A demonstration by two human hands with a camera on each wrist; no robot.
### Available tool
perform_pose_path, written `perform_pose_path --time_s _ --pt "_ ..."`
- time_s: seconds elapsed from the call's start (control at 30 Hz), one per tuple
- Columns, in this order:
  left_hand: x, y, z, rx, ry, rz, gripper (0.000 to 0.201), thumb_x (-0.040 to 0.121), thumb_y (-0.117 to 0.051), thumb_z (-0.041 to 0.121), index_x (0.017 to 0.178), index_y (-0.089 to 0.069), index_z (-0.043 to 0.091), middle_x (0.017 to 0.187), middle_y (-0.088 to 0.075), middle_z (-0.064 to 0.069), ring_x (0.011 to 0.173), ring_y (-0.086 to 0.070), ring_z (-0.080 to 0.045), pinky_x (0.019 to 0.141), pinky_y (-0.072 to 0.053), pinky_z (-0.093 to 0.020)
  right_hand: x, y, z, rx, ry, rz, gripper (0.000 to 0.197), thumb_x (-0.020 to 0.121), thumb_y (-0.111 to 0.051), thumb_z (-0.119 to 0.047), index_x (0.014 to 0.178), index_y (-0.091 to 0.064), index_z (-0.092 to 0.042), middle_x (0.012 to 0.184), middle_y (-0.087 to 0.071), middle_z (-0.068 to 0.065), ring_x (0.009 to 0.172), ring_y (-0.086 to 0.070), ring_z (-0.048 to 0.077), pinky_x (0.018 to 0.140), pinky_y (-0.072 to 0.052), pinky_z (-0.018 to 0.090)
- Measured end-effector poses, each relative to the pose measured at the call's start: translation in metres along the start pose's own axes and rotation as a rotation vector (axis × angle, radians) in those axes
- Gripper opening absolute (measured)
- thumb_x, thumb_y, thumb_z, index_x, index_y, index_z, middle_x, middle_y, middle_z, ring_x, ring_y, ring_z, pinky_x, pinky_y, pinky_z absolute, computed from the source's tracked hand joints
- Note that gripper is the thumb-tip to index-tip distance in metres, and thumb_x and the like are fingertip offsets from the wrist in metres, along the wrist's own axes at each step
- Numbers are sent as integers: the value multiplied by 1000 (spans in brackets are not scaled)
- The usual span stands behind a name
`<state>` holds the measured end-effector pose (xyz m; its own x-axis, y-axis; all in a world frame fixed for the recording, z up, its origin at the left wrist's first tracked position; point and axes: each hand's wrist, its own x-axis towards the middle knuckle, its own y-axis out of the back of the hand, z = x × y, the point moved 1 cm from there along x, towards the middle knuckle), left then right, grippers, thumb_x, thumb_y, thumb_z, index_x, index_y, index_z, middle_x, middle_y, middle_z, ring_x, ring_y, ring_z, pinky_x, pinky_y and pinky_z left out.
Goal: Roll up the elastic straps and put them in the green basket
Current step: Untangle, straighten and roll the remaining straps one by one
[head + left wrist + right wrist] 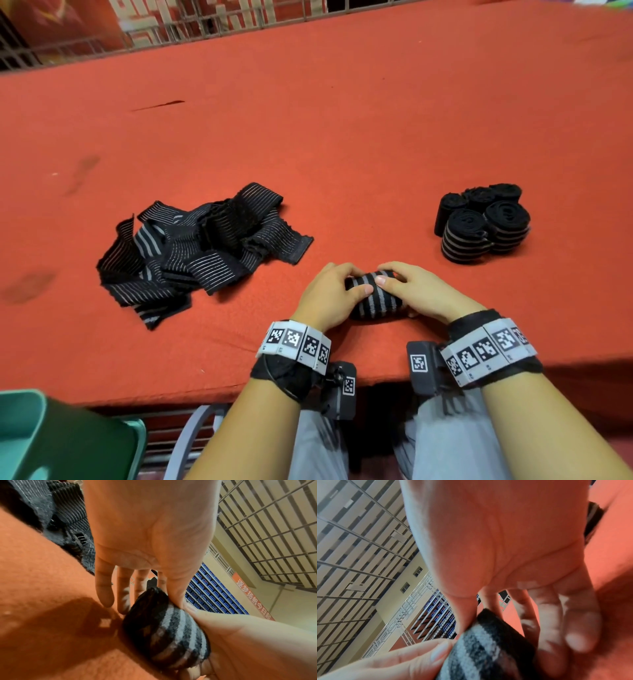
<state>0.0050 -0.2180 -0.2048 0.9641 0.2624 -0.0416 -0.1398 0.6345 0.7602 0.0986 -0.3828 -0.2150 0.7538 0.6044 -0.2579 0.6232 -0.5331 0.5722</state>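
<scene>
The head view is bright and evenly lit, the red table (342,120) saturated, with soft shadows just under the strap pile (191,246) and the rolls (483,222). Its edges bow with wide-angle distortion, and the green basket (51,438) in the lower left corner is blurred. In the left wrist view light falls from above, throwing a dark shadow on the table (42,588) beneath the left hand (150,527); the roll (171,631) is fairly sharp. The right wrist view is soft and smeared: the right hand (505,540) takes a red cast, its fingertips (578,639) are blurred, and the roll (481,646) is out of focus.
</scene>
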Motion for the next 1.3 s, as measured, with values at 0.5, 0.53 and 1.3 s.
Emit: perform_pose_path --time_s 0.5,0.53,1.3 --pt "1 -4 -1 -2 34 -51 24 92 -62 42 113 -60 29 116 -61 -1 106 -59 -19 95 -48 -40 -2 6 4 8 51 -192 82 85 -77 -25 151 -30 -26 120 -57 3 77 -60 6 58 -49 17" --pt "0 -4 0 -9 37 -49 24 92 -62 41 113 -59 29 116 -62 -3 105 -59 -20 95 -48 -40 -3 5 3 -3 66 -177 80 85 -77 -24 150 -32 -24 121 -57 4 77 -59 5 56 -48 15" --pt "16 7 140 -433 -94 3 45 79 -78 3 105 -42 13 95 -55 -4 77 -58 -19 60 -49 -34 -65 150 -58 -8 302 126 56 72 -88 -25 122 -64 -15 109 -69 -2 104 -65 17 85 -49 26"
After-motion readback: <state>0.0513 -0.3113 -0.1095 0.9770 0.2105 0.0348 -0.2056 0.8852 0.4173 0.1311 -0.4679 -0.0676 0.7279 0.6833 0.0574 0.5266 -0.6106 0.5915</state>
